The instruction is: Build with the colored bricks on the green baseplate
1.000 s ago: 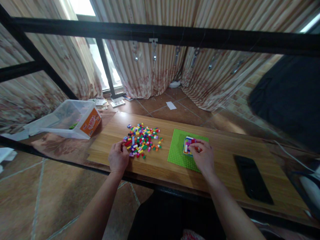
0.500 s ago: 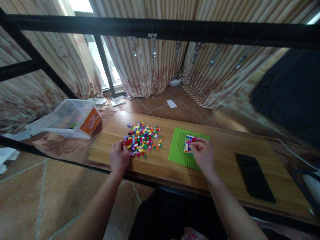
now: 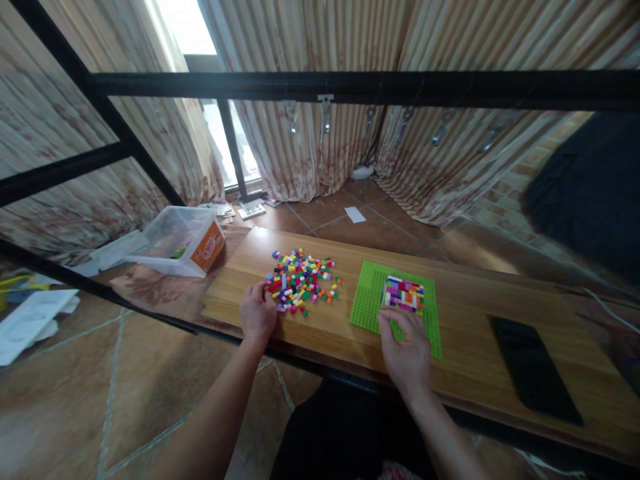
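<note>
Small coloured toy bricks (image 3: 305, 283) lie in a loose pile on the wooden board. At the pile's left edge is my left hand (image 3: 259, 312), its fingers curled and closed against the bricks; whatever is between the fingertips is hidden. A green baseplate (image 3: 367, 293) lies to the right of the pile. On it stands a low rectangular build of multicoloured bricks (image 3: 404, 293), its top patterned in red, purple, orange and white. My right hand (image 3: 407, 343) rests over the near side of this build, fingers loosely bent and thumb apart, no brick visible in them.
A dark phone-like slab (image 3: 535, 370) lies on the board's right part. Off to the left stands a clear plastic box (image 3: 183, 237) with an orange label. A black metal bar (image 3: 280, 87) crosses above the far side, with curtains behind it.
My right hand has drawn back from the top of the build to its near edge, uncovering the bricks. My left hand stays at the pile. The whole view has shifted slightly.
</note>
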Motion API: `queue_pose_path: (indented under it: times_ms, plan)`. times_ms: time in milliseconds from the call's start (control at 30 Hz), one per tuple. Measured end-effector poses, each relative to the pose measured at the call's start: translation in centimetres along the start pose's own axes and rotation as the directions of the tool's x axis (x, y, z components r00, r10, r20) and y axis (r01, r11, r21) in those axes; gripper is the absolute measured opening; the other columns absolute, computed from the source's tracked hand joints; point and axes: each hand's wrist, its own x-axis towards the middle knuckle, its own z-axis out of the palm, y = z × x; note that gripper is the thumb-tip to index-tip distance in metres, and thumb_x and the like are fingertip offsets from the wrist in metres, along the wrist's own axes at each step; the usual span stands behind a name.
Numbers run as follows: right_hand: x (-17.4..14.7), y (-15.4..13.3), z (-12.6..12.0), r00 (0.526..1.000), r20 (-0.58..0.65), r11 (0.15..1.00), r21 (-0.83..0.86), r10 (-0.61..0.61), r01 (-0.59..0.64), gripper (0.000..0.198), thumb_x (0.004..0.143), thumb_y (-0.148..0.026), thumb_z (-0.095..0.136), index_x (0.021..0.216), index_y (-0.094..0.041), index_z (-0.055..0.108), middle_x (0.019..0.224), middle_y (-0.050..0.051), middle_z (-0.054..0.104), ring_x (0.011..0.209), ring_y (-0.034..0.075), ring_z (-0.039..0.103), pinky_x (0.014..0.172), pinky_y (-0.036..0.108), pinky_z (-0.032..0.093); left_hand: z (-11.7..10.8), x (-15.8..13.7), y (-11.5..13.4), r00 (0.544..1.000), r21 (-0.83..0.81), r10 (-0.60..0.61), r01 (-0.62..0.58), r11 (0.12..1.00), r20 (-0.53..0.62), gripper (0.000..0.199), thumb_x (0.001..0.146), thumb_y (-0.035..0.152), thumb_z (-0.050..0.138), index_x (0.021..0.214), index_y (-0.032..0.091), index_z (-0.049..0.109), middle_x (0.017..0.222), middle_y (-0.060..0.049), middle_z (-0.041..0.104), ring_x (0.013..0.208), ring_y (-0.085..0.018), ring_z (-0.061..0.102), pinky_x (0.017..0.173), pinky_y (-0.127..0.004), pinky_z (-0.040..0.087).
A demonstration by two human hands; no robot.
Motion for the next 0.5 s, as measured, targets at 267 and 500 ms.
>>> queue_pose_path:
  times_ms: [267,500]
  plan:
    - [-2.9,-4.2,6.1,0.913,0.407,1.000,0.024,-0.013,0.004,0.018,0.089,-0.030,0.050,0.095,-0.023,0.066,0.093,0.006,0.068,0.090,0.024,0.057,0.084,0.039,0.043,0.1,-0.2,-0.1,1.000,-0.011,0.005,-0.004,1.000,0.008,0.024,0.089,0.020,0.045,0.102,0.018,0.065,0.102,-0.009,0.065,0.096,-0.022,0.061,0.083,-0.032,0.047]
    - [-1.2,-6.4,10.6,0.879,0.476,0.980,-0.167,-0.013,0.105,0.016,0.085,-0.033,0.059,0.092,-0.021,0.066,0.090,0.008,0.065,0.090,0.026,0.054,0.081,0.039,0.039,0.1,-0.1,-0.1,1.000,-0.016,0.002,-0.001,1.000,0.010,0.024,0.089,0.020,0.045,0.102,0.018,0.066,0.101,-0.009,0.066,0.094,-0.022,0.062,0.081,-0.032,0.047]
